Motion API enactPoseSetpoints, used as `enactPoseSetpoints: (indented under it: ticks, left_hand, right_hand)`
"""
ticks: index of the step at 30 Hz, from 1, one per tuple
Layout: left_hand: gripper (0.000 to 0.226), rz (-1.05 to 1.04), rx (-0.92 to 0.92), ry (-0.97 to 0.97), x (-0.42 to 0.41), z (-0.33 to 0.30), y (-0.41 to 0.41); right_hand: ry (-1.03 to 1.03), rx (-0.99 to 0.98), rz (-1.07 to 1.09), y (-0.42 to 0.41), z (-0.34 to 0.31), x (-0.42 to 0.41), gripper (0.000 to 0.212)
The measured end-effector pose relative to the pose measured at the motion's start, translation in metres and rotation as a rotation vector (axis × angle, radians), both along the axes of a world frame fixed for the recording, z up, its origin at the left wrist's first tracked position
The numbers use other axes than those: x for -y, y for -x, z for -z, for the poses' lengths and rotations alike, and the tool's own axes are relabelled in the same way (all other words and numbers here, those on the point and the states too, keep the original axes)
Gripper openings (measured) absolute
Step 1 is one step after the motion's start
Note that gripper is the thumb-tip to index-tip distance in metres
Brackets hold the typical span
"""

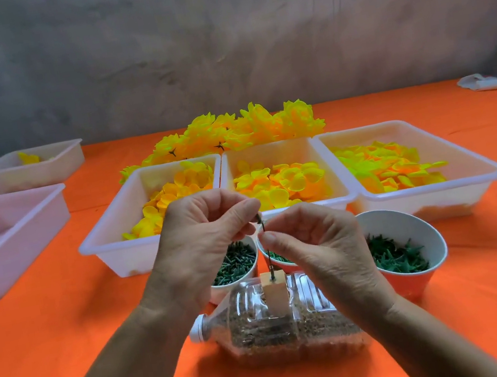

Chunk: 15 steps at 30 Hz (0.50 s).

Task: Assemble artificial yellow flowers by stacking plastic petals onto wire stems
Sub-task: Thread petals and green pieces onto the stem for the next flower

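Wire stem (265,245): upright in a wooden block (276,294) on a bottle (284,325), near the worktop's (67,336) front edge.
Left hand (199,246): pinches the stem's top.
Right hand (316,242): pinches the stem just below.

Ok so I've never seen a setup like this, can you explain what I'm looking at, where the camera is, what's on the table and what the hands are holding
There is no machine here, only a person's two bare hands. The single picture comes from a camera worn on the person's head, looking forward and down.

On the orange tablecloth stand three white trays of yellow petals, with a heap of finished yellow flowers behind them. Two more white trays sit at the left. Nearer are three paper cups of small green parts.

Closest lies a clear plastic bottle on its side. A small wooden block on it holds a thin wire stem upright. The left hand pinches a small piece at the wire's top; the right hand has its grip on the wire just below.
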State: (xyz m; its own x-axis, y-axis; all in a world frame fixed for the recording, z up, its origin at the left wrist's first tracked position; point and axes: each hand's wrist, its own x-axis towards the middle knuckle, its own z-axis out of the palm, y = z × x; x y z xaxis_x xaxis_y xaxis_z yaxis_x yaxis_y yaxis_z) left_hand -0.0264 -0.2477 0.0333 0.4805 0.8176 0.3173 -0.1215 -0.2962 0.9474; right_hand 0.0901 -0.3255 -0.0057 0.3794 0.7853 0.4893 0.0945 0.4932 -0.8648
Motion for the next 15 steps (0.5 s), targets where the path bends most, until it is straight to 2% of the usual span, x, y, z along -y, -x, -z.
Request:
enactPoseSetpoints:
  ticks: [4, 10, 15]
  left_hand:
    - [0.018, 0.045, -0.001, 0.038, -0.0024, 0.0000, -0.0004]
    - [0.010, 0.128, 0.027, -0.057, 0.0013, -0.0026, 0.0032]
    - [0.010, 0.100, 0.050, -0.053, 0.0017, 0.0003, 0.0024]
  right_hand:
    - [0.002, 0.018, 0.004, 0.0010, -0.0002, 0.0000, 0.006]
    - [0.018, 0.065, -0.010, 0.0002, -0.0015, 0.0006, 0.016]
    - [0.052, 0.088, 0.007, 0.0013, -0.0022, -0.0004, 0.011]
